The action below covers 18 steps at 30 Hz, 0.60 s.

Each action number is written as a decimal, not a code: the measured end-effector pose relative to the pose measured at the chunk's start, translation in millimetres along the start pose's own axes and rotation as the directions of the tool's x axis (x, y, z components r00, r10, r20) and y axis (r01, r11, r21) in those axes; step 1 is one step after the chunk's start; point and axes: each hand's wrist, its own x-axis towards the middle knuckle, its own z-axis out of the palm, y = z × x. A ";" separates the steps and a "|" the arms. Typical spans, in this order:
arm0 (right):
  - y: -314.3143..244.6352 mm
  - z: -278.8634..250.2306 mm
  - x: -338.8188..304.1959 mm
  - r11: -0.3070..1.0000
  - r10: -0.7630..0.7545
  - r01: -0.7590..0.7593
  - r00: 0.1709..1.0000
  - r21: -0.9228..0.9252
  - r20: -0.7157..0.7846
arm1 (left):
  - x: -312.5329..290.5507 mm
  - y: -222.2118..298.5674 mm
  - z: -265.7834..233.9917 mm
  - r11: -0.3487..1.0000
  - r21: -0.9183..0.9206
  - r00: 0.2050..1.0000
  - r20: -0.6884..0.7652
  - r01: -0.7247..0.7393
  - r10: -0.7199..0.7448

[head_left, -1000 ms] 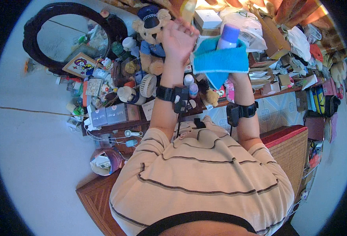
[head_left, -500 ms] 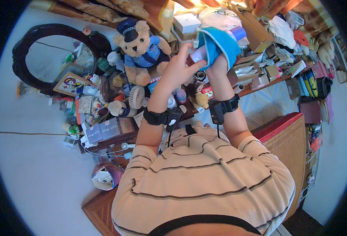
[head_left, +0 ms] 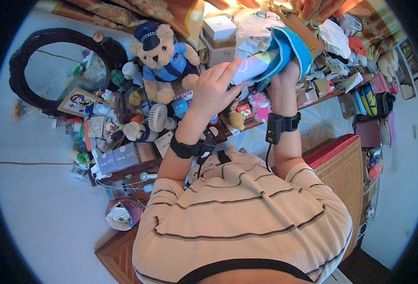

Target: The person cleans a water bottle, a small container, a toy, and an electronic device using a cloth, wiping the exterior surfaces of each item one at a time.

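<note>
From my remote station I see the left hand (head_left: 213, 89) pinching one end of a pale purple bottle (head_left: 251, 68), its far end tucked in a blue towel (head_left: 299, 51) over the right hand (head_left: 288, 75), whose fingers I cannot tell; working bottle against cloth seems the step, the next move calling for a firm left grip

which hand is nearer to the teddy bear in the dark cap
Left. The left hand is just right of the teddy bear, at the bottle; the right hand is farther right, at the blue cloth.
</note>
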 end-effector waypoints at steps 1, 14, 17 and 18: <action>-0.8 -4.0 3.4 0.999 -0.024 0.025 0.999 -0.033 0.029 | 0.0 2.9 -1.3 1.000 -0.003 1.000 0.001 0.002 -0.002; -25.3 -31.1 10.7 0.989 -0.071 0.084 0.992 -0.124 0.102 | -8.8 7.4 18.4 0.249 -0.742 0.781 0.571 0.623 -0.253; -14.9 -22.9 7.4 0.969 -0.136 0.132 0.991 -0.210 -0.005 | -5.4 11.5 21.1 0.661 -0.653 0.929 0.280 0.370 -0.243; -13.7 -21.4 4.5 0.987 -0.114 0.108 0.993 -0.120 -0.041 | -0.8 15.2 16.9 0.804 -0.532 0.964 0.167 0.266 -0.208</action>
